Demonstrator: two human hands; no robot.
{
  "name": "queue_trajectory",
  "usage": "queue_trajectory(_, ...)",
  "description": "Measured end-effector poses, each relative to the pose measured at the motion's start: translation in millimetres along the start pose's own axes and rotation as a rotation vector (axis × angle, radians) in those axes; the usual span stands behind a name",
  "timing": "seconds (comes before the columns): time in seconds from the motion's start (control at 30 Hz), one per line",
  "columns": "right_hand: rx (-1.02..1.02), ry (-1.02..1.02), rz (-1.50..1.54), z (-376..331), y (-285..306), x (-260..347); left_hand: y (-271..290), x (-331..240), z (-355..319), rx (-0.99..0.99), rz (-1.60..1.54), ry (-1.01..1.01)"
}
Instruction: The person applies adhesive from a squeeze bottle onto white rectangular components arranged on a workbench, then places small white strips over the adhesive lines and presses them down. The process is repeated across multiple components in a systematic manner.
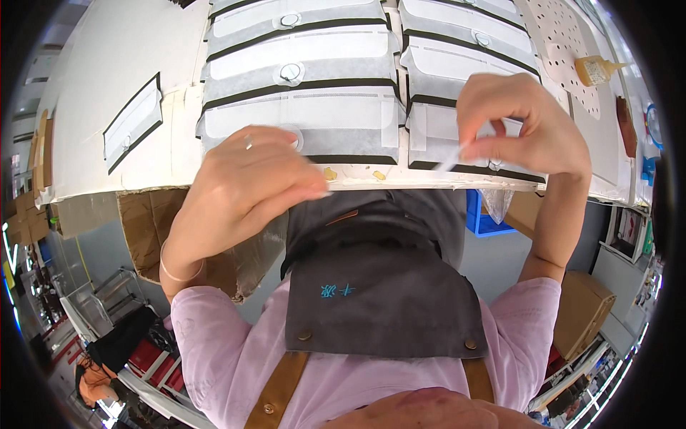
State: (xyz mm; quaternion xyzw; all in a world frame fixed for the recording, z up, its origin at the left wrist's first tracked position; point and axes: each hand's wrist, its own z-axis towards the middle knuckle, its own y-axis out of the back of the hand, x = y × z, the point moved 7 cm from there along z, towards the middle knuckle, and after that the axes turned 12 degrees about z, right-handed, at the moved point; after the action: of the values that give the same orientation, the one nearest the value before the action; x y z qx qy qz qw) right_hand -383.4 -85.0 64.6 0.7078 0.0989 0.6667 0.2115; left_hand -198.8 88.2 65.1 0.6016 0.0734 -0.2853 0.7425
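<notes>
one blurred white strip [449, 159] sits right of centre — pinched by the right hand [525, 125]; the left hand [246, 182] curls left of centre, grip unclear — white pieces [332, 114] line the top middle.

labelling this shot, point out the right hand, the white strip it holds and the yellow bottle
right hand [544, 123], head view, middle of hand
white strip [449, 159], head view, blurred middle
yellow bottle [592, 71], head view, its body
</notes>
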Motion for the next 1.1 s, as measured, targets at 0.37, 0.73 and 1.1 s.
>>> queue_trajectory(0.37,0.045,-0.235,-0.283,60.9,43.8,-45.6,-49.0,-17.3,52.0,0.120,0.020,-0.246)
queue_trajectory(0.73,0.129,-0.234,-0.157,81.8,42.4,-73.4,-57.0,2.8,76.4,0.149,0.041,-0.178)
queue_trajectory(1.1,0.117,-0.353,-0.128,81.0,44.0,-71.0,-59.0,3.4,83.8,0.183,0.064,-0.192)
